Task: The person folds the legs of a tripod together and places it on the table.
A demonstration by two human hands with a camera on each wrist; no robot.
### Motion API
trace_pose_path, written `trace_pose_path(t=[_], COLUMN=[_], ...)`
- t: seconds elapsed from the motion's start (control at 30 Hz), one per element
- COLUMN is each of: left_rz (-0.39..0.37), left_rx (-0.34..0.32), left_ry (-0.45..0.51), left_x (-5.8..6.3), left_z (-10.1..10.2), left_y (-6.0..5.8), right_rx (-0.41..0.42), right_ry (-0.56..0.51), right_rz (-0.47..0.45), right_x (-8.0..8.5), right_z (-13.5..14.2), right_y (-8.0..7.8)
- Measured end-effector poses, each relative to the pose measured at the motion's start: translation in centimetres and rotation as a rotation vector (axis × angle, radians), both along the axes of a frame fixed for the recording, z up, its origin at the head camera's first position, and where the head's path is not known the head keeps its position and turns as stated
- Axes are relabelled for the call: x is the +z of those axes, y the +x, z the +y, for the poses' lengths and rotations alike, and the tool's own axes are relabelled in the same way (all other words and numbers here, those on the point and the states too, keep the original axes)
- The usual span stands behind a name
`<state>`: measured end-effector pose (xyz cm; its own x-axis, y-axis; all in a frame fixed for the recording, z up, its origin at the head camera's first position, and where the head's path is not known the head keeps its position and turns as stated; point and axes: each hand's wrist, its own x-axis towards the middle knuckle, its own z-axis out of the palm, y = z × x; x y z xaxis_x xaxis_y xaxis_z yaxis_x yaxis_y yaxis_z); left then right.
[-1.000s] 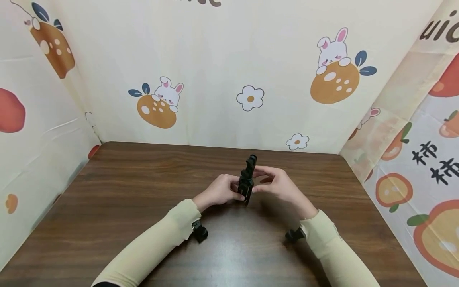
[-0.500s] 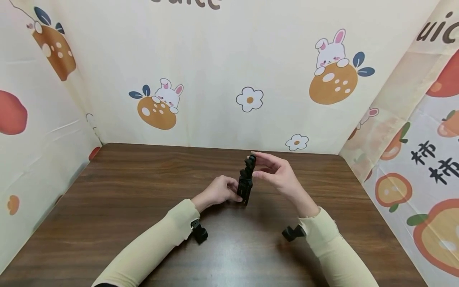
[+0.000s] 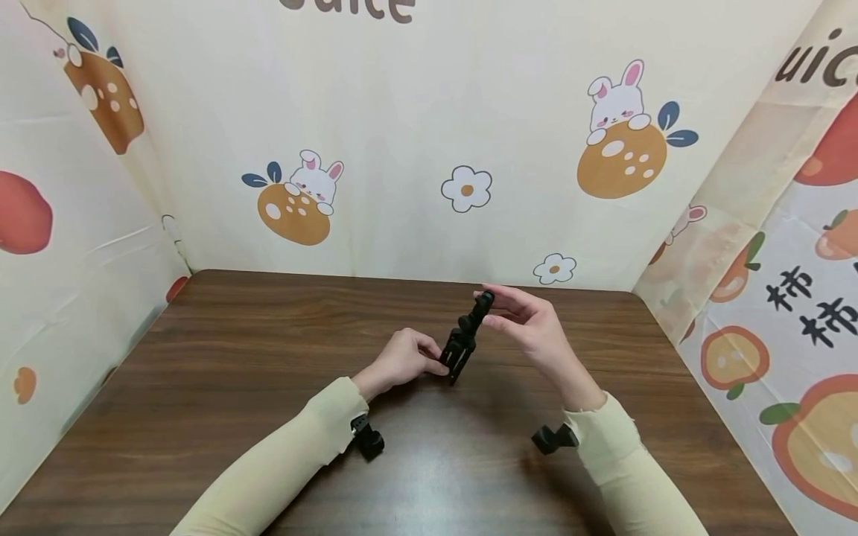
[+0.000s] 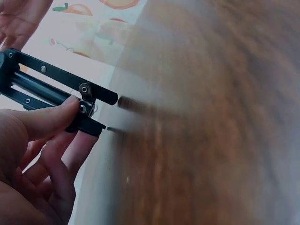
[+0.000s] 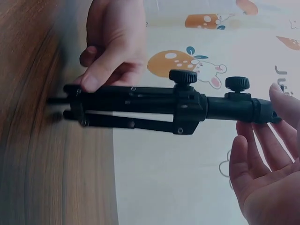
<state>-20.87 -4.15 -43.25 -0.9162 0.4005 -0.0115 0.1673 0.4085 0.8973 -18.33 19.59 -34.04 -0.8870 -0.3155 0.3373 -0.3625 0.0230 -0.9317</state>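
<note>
A small black tripod point(image 3: 459, 344) with its legs folded together stands tilted to the right, feet down near the tabletop. My left hand point(image 3: 404, 356) pinches a leg low down, the thumb pressing beside a metal hinge in the left wrist view. At the tripod's upper end, my right hand point(image 3: 534, 325) holds the head between thumb and fingers. Two ribbed knobs, a lower knob point(image 5: 183, 77) and an upper knob point(image 5: 237, 84), stick out from the body and the centre column point(image 5: 227, 108) in the right wrist view.
The brown wood-grain table point(image 3: 268, 320) spreads under both forearms. Behind it hangs a printed cloth backdrop point(image 3: 402, 112), with another patterned cloth point(image 3: 751, 417) along the right side. Black wrist cameras, such as the left one point(image 3: 368, 439), hang below the sleeves.
My right hand has risen from the tripod's middle to its head and then shifted right. The tripod leans further right now, while my left hand stays low with a slight shift left.
</note>
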Motion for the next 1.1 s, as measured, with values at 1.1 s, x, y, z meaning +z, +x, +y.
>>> trace_pose_path(t=[1.1], left_rz=[0.190], left_rx=[0.220], left_ry=[0.110], left_x=[1.1], left_z=[-8.2], left_y=[0.8], right_rx=[-0.051], right_ry=[0.198], right_rz=[-0.188], right_x=[-7.5], right_z=[1.7], right_y=[0.4])
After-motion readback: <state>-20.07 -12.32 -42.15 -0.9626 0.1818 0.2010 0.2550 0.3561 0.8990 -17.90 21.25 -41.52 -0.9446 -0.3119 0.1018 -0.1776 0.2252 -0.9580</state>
